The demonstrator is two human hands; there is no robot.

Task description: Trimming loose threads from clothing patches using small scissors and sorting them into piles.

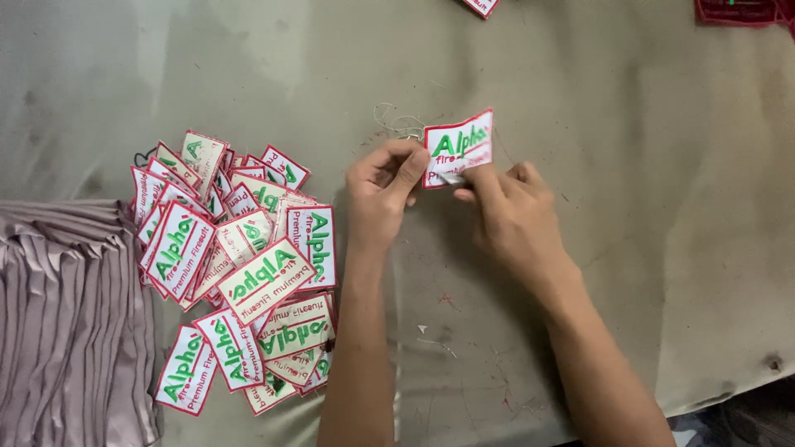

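Both hands, left hand [383,184] and right hand [505,209], pinch one embroidered patch [459,146] (loose patch pile [240,265] lies alongside).

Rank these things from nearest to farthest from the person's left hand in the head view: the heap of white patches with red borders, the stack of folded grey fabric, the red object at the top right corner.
1. Heap of white red-bordered patches, just left of the left hand.
2. Stack of folded grey fabric, at the far left edge.
3. Red object, at the top right corner.
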